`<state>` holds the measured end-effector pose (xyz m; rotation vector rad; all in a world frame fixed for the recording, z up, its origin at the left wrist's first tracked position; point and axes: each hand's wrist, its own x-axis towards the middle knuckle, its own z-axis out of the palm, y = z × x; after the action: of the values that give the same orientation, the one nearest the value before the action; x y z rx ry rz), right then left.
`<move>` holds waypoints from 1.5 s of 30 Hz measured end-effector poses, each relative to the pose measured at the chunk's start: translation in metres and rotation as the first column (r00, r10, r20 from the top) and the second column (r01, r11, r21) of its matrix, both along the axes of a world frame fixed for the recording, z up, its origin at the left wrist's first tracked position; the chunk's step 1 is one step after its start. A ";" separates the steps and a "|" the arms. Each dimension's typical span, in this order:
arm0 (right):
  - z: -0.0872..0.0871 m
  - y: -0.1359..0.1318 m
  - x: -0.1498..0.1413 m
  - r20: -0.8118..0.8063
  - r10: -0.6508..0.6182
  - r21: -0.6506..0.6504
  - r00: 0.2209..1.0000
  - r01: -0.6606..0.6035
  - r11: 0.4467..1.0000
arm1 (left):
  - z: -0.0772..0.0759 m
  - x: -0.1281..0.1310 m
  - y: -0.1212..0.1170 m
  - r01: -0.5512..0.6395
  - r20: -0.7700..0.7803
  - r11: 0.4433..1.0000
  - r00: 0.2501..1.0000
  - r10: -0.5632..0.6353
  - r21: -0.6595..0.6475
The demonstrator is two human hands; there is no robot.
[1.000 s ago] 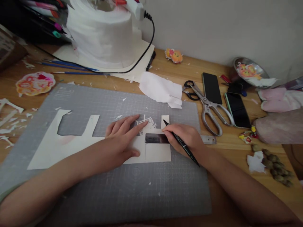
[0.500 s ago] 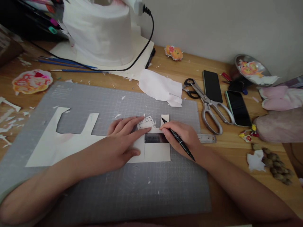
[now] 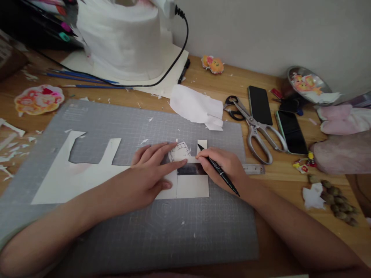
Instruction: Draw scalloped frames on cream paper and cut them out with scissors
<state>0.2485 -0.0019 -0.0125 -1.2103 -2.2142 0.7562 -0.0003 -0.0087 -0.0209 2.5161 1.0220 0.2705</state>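
Spread flat on the white paper (image 3: 87, 181), my left hand (image 3: 152, 170) reaches with its fingertips to the metal ruler (image 3: 191, 169) and a small cut-out with drawn black outlines (image 3: 179, 150). A black marker (image 3: 218, 172) is gripped in my right hand (image 3: 224, 166), its back end toward me. That hand rests over the ruler at the right part of the paper, and its fingers hide where the marker meets the sheet. One thin line runs down the paper below the ruler. The paper lies on a grey cutting mat (image 3: 162, 235).
Scissors (image 3: 255, 127) and two phones (image 3: 259, 105) lie to the right. Behind the mat are a crumpled white sheet (image 3: 195, 106), a black cable (image 3: 187, 34) and a large white roll (image 3: 124, 42). A metal bowl (image 3: 313, 83) holds scraps. Paper bits litter the left side.
Almost nothing differs. My left index fingertip has shifted very slightly right and down; my right hand keeps the marker in nearly the same place.
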 end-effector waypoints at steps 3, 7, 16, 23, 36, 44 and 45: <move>0.002 -0.001 -0.001 -0.002 0.006 -0.015 1.000 -0.006 1.000 | 0.002 0.001 0.001 -0.005 0.000 1.000 1.000 0.005 -0.008; 0.005 -0.002 -0.002 0.008 -0.012 -0.028 1.000 0.012 1.000 | 0.006 0.003 0.002 0.004 -0.022 0.999 1.000 -0.005 -0.040; 0.004 0.000 0.001 0.137 -0.097 0.056 0.986 0.090 0.994 | 0.002 -0.001 0.000 0.003 -0.028 1.000 1.000 -0.003 -0.013; 0.008 -0.001 -0.001 0.163 -0.090 0.008 0.982 0.089 0.996 | 0.002 -0.001 0.001 0.027 -0.053 1.000 0.998 -0.027 -0.015; 0.003 -0.006 -0.001 -0.016 -0.149 -0.002 0.989 0.149 0.989 | 0.003 -0.001 0.002 0.071 -0.108 0.995 0.992 -0.064 0.064; 0.007 -0.012 -0.004 -0.373 0.031 -0.126 0.928 -0.083 0.988 | 0.008 -0.001 0.001 0.057 -0.084 0.997 0.995 -0.053 0.050; 0.007 -0.012 -0.005 -0.354 0.046 -0.119 0.934 -0.094 0.988 | 0.008 -0.001 0.001 0.056 -0.080 0.997 0.995 -0.052 0.048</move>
<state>0.2437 -0.0139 -0.0053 -0.9699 -1.9438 1.0749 -0.0017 -0.0073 -0.0130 2.6141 0.9869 0.1842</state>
